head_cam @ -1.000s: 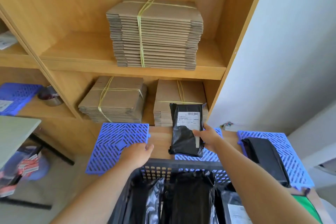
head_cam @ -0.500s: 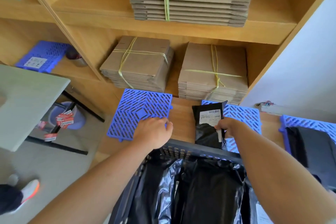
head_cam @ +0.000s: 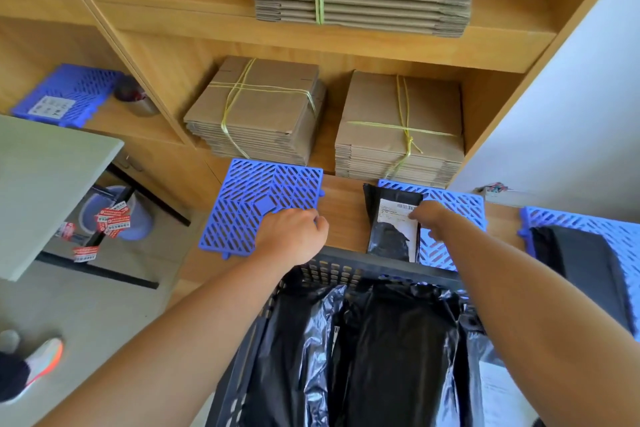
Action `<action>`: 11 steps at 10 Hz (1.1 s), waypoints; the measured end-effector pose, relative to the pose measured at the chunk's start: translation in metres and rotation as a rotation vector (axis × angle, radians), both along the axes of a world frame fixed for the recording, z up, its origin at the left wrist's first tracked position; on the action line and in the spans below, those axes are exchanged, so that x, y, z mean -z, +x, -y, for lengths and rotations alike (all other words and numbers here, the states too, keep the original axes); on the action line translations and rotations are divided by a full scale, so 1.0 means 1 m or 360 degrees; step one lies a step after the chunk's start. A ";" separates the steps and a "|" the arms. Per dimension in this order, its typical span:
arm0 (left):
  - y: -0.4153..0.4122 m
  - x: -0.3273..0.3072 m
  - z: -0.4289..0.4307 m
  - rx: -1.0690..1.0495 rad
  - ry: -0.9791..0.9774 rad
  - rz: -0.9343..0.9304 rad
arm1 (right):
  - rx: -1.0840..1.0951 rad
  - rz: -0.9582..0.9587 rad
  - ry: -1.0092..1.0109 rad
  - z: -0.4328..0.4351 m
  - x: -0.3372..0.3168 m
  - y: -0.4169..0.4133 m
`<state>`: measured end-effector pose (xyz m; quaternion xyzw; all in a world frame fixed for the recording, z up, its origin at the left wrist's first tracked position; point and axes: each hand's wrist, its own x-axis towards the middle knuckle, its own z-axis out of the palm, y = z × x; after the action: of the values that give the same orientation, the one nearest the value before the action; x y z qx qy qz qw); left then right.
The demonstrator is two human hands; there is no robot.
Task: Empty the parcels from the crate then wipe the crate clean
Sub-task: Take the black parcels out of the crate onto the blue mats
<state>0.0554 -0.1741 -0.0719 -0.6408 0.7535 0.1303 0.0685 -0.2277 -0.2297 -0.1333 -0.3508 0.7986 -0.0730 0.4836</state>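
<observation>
Four blue plastic grid mats; three tied bundles of flat cardboard boxes; one black crate; two hands.

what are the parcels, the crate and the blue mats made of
Parcels: thin black plastic film, glossy and crinkled, with a white paper label.
Crate: dark rigid plastic, apparently moulded, with rows of small holes in its wall.
Blue mats: stiff matte plastic, judging by the uniform slotted grid.
</observation>
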 end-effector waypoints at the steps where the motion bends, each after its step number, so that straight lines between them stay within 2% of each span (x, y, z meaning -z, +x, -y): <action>1: 0.000 -0.003 -0.001 -0.0008 0.0025 -0.0018 | 0.0029 0.0018 -0.0112 -0.015 -0.033 0.004; 2: 0.000 -0.005 -0.003 -0.0025 0.0031 -0.0072 | -0.0456 -0.0288 -0.0264 -0.043 -0.050 -0.002; 3: 0.001 -0.006 -0.006 -0.0022 0.0003 -0.0165 | 0.0095 -0.0063 -0.0454 -0.081 -0.090 -0.003; 4: 0.006 -0.009 -0.012 0.0055 -0.0091 -0.0342 | 0.0112 -0.0163 -0.0436 -0.122 -0.120 -0.011; 5: 0.010 -0.016 -0.027 0.0314 -0.0230 -0.0489 | 0.0124 -0.0286 -0.0482 -0.158 -0.143 -0.016; 6: 0.008 -0.029 -0.056 0.0569 -0.0376 -0.0649 | 0.0376 -0.0238 -0.0660 -0.189 -0.153 -0.017; 7: 0.006 -0.034 -0.090 0.0760 -0.0286 -0.0694 | 0.0371 -0.0299 -0.0698 -0.213 -0.156 0.000; 8: 0.007 -0.029 -0.114 0.0733 -0.0147 -0.0685 | 0.0182 -0.0286 -0.0550 -0.237 -0.152 0.027; 9: 0.006 -0.021 -0.133 0.0874 -0.0063 -0.0581 | 0.0148 -0.0149 -0.0224 -0.260 -0.136 0.050; 10: 0.005 -0.017 -0.148 0.0941 0.0060 -0.0499 | 0.0081 -0.0177 0.0017 -0.273 -0.124 0.065; 11: 0.004 -0.020 -0.157 0.0851 0.0163 -0.0508 | 0.0038 -0.0305 -0.0045 -0.276 -0.110 0.073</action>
<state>0.0599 -0.0172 -0.0523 -0.3872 0.8889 0.2444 0.0133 -0.1544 0.0460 -0.0230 -0.3534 0.8441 -0.0562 0.3993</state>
